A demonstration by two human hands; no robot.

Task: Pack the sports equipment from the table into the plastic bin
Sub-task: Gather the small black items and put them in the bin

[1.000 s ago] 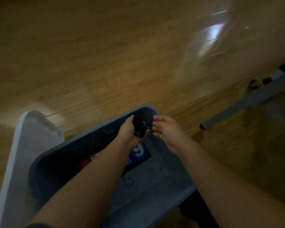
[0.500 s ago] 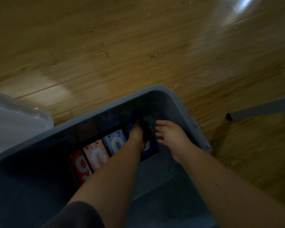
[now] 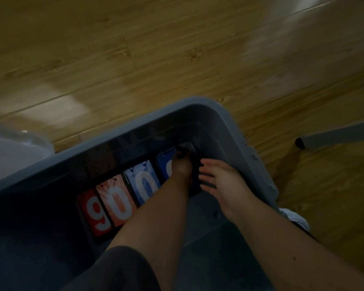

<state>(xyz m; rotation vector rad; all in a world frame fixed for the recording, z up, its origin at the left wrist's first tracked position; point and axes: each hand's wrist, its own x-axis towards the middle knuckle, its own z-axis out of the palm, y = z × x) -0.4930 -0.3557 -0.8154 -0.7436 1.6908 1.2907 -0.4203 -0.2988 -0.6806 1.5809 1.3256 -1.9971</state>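
A grey plastic bin [image 3: 225, 118] stands on the wooden floor below me. Flat on its bottom lies a flip scoreboard [image 3: 118, 202] with red and blue number cards. My left hand [image 3: 181, 164] reaches deep into the bin's far right corner and holds a small dark object [image 3: 187, 149] against the wall; what it is stays too dim to tell. Just to its right, my right hand [image 3: 221, 179] hovers inside the bin with fingers spread and relaxed, holding nothing.
A pale bin lid [image 3: 13, 152] lies on the floor at the left. A grey metal table leg [image 3: 334, 137] ends on the floor at the right. A white shoe [image 3: 296, 219] shows beside the bin's right wall.
Both hands have gone down from above the bin's rim into its far right corner. The camera has moved closer, and the scoreboard cards have come into view.
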